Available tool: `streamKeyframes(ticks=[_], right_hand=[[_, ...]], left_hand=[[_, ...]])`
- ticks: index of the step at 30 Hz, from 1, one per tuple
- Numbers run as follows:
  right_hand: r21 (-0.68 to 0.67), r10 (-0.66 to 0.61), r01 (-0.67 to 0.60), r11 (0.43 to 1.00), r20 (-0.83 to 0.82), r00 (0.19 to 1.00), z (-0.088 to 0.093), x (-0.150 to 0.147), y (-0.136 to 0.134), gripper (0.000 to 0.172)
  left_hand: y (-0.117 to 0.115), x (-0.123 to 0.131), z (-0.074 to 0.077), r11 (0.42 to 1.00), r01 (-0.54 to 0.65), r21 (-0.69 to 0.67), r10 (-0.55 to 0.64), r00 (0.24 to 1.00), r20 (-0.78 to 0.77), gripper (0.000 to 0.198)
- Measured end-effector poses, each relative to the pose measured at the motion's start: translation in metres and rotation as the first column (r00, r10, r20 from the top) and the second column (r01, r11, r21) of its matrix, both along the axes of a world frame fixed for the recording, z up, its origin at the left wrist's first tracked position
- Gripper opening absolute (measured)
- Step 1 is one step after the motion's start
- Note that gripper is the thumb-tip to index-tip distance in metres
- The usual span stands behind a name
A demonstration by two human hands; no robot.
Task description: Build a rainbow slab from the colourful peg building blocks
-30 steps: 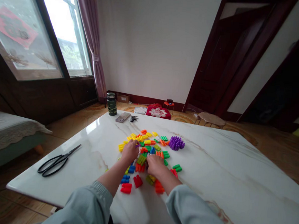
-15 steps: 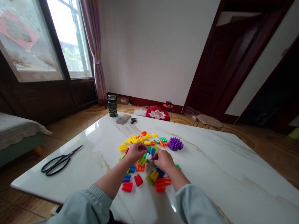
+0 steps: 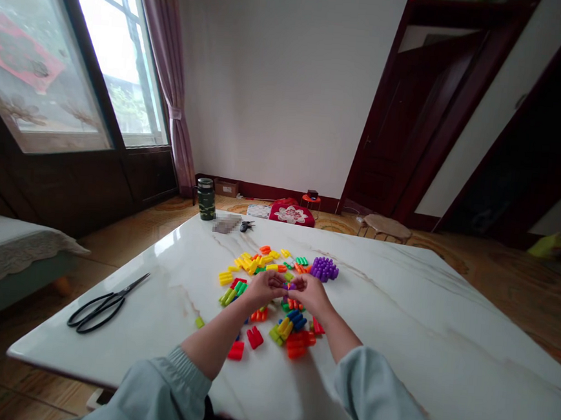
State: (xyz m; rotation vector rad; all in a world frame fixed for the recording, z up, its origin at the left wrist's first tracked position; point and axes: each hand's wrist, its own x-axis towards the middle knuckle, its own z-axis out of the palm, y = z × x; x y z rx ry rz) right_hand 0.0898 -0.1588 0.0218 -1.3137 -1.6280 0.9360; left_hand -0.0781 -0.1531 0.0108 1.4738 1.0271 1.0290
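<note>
Both hands have risen and met: left hand (image 3: 264,288) and right hand (image 3: 310,295) pinch a purple piece (image 3: 290,286) between them, just above the pile (image 3: 257,263), apparently joining parts.

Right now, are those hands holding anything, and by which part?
A small purple piece, pinched between both hands: the left hand at its left end, the right hand at its right end.
</note>
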Motion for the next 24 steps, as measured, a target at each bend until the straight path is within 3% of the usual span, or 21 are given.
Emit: streamKeyframes(ticks=[3,6,11,15,20,24], right_hand=[[-0.093,0.005,-0.025,0.995,-0.205,0.979,0.003,0.002,-0.001,0.027],[-0.125,-0.034,0.000,0.992,-0.272,0.962,0.006,0.002,-0.003,0.030],[-0.162,-0.135,0.081,0.983,-0.354,0.925,0.009,0.000,-0.006,0.038],[-0.080,-0.064,0.041,0.996,-0.309,0.949,0.015,-0.004,-0.009,0.036],[-0.002,-0.075,0.077,0.997,-0.270,0.960,0.017,-0.005,-0.010,0.033],[-0.007,-0.050,0.049,0.999,-0.242,0.969,0.014,-0.006,-0.009,0.034]], left_hand=[[0.001,0.001,0.000,0.996,0.006,-0.091,0.004,0.994,0.109,0.041],[-0.001,0.005,0.003,0.979,0.020,-0.205,0.032,0.969,0.247,0.045],[-0.005,0.009,0.015,0.932,-0.041,-0.361,0.235,0.825,0.513,0.029],[-0.007,0.010,0.018,0.902,-0.063,-0.428,0.291,0.821,0.491,0.021],[-0.009,0.012,0.013,0.889,-0.003,-0.458,0.205,0.897,0.392,0.028],[-0.011,0.012,0.013,0.893,0.009,-0.449,0.178,0.911,0.373,0.033]])
